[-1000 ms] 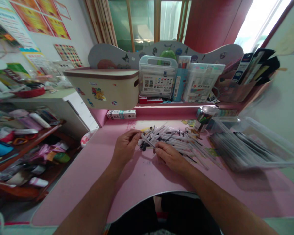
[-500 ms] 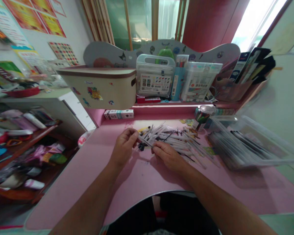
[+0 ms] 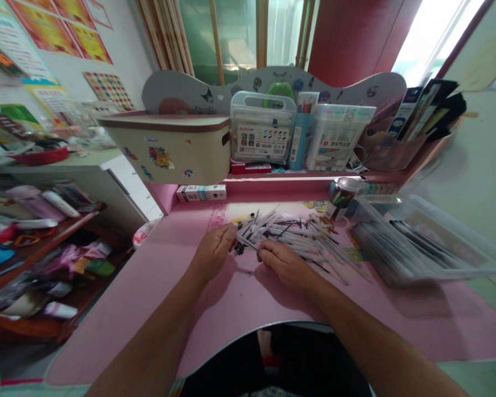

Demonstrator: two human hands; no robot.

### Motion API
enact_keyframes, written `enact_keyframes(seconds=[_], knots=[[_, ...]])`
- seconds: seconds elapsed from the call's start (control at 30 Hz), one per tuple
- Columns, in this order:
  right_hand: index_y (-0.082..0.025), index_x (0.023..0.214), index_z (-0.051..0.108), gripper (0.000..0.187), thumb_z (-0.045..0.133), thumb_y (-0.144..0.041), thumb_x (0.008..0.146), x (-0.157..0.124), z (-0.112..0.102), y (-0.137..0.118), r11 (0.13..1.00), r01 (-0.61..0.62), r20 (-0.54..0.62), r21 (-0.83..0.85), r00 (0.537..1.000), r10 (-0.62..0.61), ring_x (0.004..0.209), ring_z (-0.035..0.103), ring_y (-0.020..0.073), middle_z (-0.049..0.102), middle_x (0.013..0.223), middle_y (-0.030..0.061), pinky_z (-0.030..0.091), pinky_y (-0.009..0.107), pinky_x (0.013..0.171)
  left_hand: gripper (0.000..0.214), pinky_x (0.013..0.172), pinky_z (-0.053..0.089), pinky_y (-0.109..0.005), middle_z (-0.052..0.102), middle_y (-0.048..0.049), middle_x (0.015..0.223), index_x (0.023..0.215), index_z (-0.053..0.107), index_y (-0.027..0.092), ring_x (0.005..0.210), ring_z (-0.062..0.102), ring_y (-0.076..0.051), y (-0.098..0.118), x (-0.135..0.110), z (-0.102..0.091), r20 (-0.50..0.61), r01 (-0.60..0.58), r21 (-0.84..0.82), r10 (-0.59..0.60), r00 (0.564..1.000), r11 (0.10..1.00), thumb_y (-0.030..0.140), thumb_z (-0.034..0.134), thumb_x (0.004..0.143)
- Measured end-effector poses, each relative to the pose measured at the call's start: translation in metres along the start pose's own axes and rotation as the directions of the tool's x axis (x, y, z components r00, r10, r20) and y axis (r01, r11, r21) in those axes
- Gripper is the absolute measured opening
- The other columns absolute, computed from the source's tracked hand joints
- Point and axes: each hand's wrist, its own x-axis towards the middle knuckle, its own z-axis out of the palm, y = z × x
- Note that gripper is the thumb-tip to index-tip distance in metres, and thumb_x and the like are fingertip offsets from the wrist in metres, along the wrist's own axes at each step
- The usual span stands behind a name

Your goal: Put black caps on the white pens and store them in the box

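Observation:
A heap of white pens (image 3: 301, 237) lies across the middle of the pink desk (image 3: 157, 298). My left hand (image 3: 213, 251) and my right hand (image 3: 283, 262) meet at the heap's near left end. Both pinch the same white pen (image 3: 248, 241), the left at its tip end, the right further along the barrel. A few small black caps (image 3: 238, 251) lie on the desk just under that pen.
A clear plastic box (image 3: 438, 248) holding more pens sits at the right. A cup of coloured pencils (image 3: 341, 197) stands behind the heap. A cream storage bin (image 3: 169, 146), marker cases (image 3: 262, 132) and a small carton (image 3: 201, 192) line the back shelf. Cluttered shelves (image 3: 37, 231) stand left.
My left hand has dropped lower and closer to the desk, with its fingers drawn in toward the pen's tip. My right hand has barely shifted.

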Motion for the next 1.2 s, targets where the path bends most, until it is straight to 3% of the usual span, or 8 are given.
enact_keyframes(seconds=[0.27, 0.63, 0.87, 1.0, 1.1, 1.2], knots=[[-0.022, 0.076, 0.048, 0.02, 0.04, -0.025, 0.094, 0.001, -0.003, -0.002, 0.976, -0.1, 0.051, 0.195, 0.994, 0.092, 0.078, 0.05, 0.0182, 0.051, 0.076, 0.0011, 0.041, 0.03, 0.076, 0.037, 0.053, 0.033, -0.026, 0.045, 0.0027, 0.06, 0.065, 0.045, 0.022, 0.055, 0.041, -0.013, 0.006, -0.006, 0.015, -0.1, 0.013, -0.148, -0.028, 0.995, 0.989, 0.042, 0.042, 0.095], [-0.021, 0.074, 0.049, 0.022, 0.045, -0.032, 0.093, -0.001, -0.008, 0.001, 0.918, -0.212, 0.128, 0.335, 0.975, 0.179, 0.066, 0.045, 0.0149, 0.048, 0.07, -0.0013, 0.037, 0.026, 0.063, 0.041, 0.052, 0.036, -0.025, 0.047, 0.0015, 0.061, 0.065, 0.048, 0.021, 0.056, 0.043, -0.013, 0.008, -0.007, 0.021, -0.079, 0.016, -0.272, -0.039, 0.996, 0.962, 0.048, 0.044, 0.096], [-0.02, 0.074, 0.054, 0.018, 0.05, -0.024, 0.091, 0.002, -0.011, -0.006, 0.977, -0.154, 0.146, 0.147, 0.98, 0.133, 0.066, 0.047, 0.0134, 0.051, 0.07, -0.0022, 0.036, 0.025, 0.062, 0.044, 0.053, 0.035, -0.026, 0.046, 0.0017, 0.058, 0.061, 0.048, 0.021, 0.054, 0.042, -0.013, 0.004, -0.006, 0.018, -0.073, -0.013, -0.191, -0.001, 0.997, 0.982, 0.046, 0.041, 0.097], [-0.018, 0.071, 0.061, 0.02, 0.057, -0.02, 0.091, 0.003, -0.02, -0.023, 0.994, -0.042, 0.055, -0.101, 0.997, 0.047, 0.07, 0.049, 0.0136, 0.053, 0.072, -0.0007, 0.035, 0.026, 0.066, 0.052, 0.052, 0.036, -0.027, 0.053, -0.0009, 0.058, 0.062, 0.054, 0.02, 0.054, 0.045, -0.014, 0.0, -0.007, 0.019, -0.12, -0.027, -0.232, -0.001, 0.993, 0.972, 0.055, 0.037, 0.097], [-0.019, 0.075, 0.07, 0.017, 0.062, -0.022, 0.09, -0.006, -0.046, -0.044, 0.953, -0.044, -0.063, -0.301, 0.998, 0.026, 0.076, 0.051, 0.0158, 0.054, 0.08, 0.0027, 0.037, 0.029, 0.071, 0.057, 0.051, 0.037, -0.027, 0.058, -0.0032, 0.059, 0.069, 0.061, 0.018, 0.054, 0.048, -0.015, -0.003, -0.008, 0.02, -0.139, -0.013, -0.329, -0.035, 0.99, 0.944, 0.062, 0.036, 0.095], [-0.021, 0.082, 0.074, 0.016, 0.061, -0.025, 0.091, -0.024, -0.088, -0.066, 0.905, -0.048, -0.161, -0.422, 0.987, -0.023, 0.079, 0.054, 0.0178, 0.058, 0.085, 0.0047, 0.041, 0.033, 0.075, 0.055, 0.051, 0.037, -0.027, 0.06, -0.0033, 0.06, 0.074, 0.064, 0.017, 0.054, 0.05, -0.015, -0.003, -0.009, 0.02, -0.141, -0.021, -0.339, -0.029, 0.99, 0.94, 0.061, 0.038, 0.095]])
